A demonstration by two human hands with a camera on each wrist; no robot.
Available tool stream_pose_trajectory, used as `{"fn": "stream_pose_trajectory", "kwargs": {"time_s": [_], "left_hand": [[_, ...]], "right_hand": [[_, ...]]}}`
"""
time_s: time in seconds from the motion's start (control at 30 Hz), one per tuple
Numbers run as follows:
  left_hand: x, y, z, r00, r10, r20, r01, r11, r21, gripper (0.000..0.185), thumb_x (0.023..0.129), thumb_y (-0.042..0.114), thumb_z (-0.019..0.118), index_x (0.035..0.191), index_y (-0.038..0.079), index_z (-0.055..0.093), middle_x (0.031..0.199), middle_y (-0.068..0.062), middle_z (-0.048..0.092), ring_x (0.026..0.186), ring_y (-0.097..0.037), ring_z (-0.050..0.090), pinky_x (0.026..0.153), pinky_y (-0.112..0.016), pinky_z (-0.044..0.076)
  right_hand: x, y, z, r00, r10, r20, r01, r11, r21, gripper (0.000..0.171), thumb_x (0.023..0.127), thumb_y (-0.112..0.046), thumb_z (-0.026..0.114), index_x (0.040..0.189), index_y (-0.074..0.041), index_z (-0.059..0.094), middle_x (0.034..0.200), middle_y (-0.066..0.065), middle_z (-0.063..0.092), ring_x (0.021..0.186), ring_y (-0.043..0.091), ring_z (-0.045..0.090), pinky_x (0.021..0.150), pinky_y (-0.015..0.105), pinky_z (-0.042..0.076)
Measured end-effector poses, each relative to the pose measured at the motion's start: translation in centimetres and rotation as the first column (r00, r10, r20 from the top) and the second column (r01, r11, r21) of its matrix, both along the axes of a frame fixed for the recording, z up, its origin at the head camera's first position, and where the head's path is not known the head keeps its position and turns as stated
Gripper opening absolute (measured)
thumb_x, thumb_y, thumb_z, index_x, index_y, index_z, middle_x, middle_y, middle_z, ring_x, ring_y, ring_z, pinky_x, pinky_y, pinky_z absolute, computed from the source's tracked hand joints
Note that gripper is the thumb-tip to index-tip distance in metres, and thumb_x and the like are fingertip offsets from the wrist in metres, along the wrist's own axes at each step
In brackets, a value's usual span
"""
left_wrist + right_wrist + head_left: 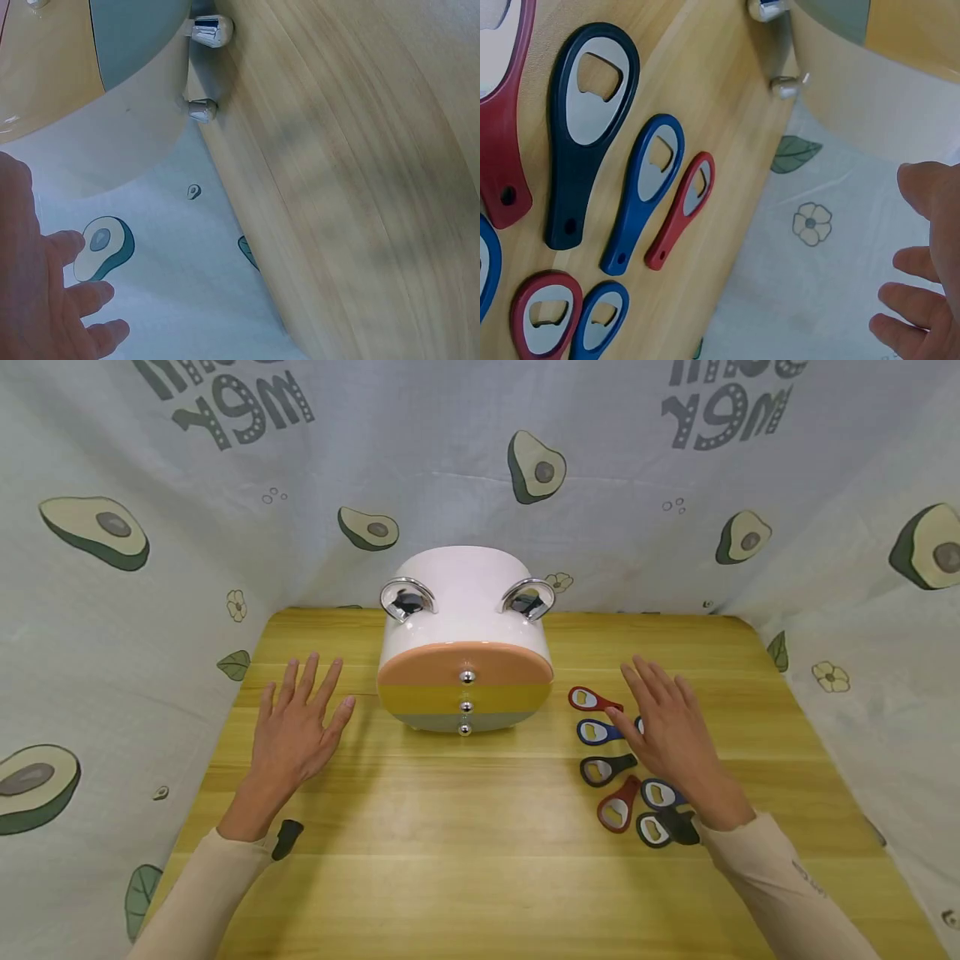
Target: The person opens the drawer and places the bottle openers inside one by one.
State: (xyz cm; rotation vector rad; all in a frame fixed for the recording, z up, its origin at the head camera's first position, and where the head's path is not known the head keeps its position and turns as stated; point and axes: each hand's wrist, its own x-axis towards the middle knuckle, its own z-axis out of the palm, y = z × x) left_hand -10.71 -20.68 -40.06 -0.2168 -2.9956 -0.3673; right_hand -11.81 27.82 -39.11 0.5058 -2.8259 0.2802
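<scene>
A white oval cabinet (463,589) with an orange, yellow and grey-green drawer front stands at the table's back middle. Small silver knobs run down its face, and two chrome handles (408,600) stick out on top. My left hand (296,727) is left of it, fingers spread, holding nothing. To the right, my right hand (667,727) hovers with straight fingers over several bottle openers, partly hiding some. Among them are a red bottle opener (592,698), a blue bottle opener (597,732) and a black bottle opener (583,161), metal heads inside coloured frames.
The wooden table (450,877) ends at the back against a white cloth (450,443) printed with avocados. That cloth also hangs along both sides. Dark straps (287,839) show at the wrists.
</scene>
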Motion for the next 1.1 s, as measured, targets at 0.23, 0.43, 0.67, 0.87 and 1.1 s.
{"fn": "stream_pose_trajectory", "kwargs": {"time_s": [0.23, 0.43, 0.67, 0.87, 1.1], "left_hand": [[-0.1, 0.0, 0.1, 1.000, -0.003, -0.013, 0.003, 1.000, 0.009, 0.065, 0.107, 0.055, 0.028, 0.162, 0.024, 0.019, 0.167, -0.016, 0.018, 0.153, -0.041, 0.013, 0.117, -0.066, 0.014], [-0.6, 0.5, 0.3, 0.995, -0.030, -0.099, 0.036, 0.998, 0.057, 0.059, 0.108, 0.047, 0.034, 0.160, 0.020, 0.028, 0.164, -0.017, 0.025, 0.151, -0.042, 0.022, 0.115, -0.065, 0.022], [-1.6, 1.1, 0.2, 0.949, -0.067, -0.309, 0.125, 0.977, 0.171, 0.051, 0.106, 0.035, 0.048, 0.153, 0.014, 0.044, 0.153, -0.021, 0.045, 0.132, -0.043, 0.051, 0.100, -0.060, 0.045], [-2.2, 1.8, 1.0, 0.963, -0.059, -0.264, 0.154, 0.922, 0.354, 0.050, 0.107, 0.038, 0.045, 0.152, 0.017, 0.046, 0.150, -0.016, 0.050, 0.131, -0.041, 0.052, 0.101, -0.060, 0.044], [-3.1, 3.0, 1.5, 0.960, -0.098, -0.262, 0.235, 0.789, 0.567, 0.046, 0.107, 0.034, 0.048, 0.150, 0.017, 0.050, 0.145, -0.015, 0.055, 0.114, -0.034, 0.062, 0.087, -0.053, 0.052]], "right_hand": [[0.0, 0.1, -0.4, 1.000, 0.001, 0.014, -0.001, 0.999, -0.047, 0.063, 0.095, -0.026, 0.068, 0.146, 0.004, 0.044, 0.152, 0.030, 0.040, 0.138, 0.050, 0.036, 0.114, 0.064, 0.024], [0.2, -0.1, -0.4, 1.000, -0.006, -0.010, 0.005, 0.996, -0.092, 0.061, 0.094, -0.022, 0.070, 0.144, 0.004, 0.048, 0.149, 0.029, 0.044, 0.135, 0.050, 0.041, 0.111, 0.064, 0.031], [0.4, -1.5, -0.1, 0.991, 0.002, -0.130, -0.027, 0.981, -0.190, 0.052, 0.087, -0.013, 0.078, 0.134, -0.001, 0.059, 0.133, 0.023, 0.060, 0.119, 0.043, 0.055, 0.096, 0.061, 0.046], [0.6, -3.2, 0.5, 0.978, 0.030, -0.208, -0.077, 0.973, -0.218, 0.047, 0.082, -0.010, 0.082, 0.126, -0.005, 0.066, 0.113, 0.020, 0.070, 0.104, 0.039, 0.064, 0.083, 0.055, 0.054], [0.6, -4.7, 1.3, 0.959, 0.101, -0.264, -0.162, 0.962, -0.222, 0.050, 0.077, -0.006, 0.085, 0.123, -0.007, 0.068, 0.106, 0.015, 0.072, 0.095, 0.032, 0.066, 0.074, 0.048, 0.057]]}}
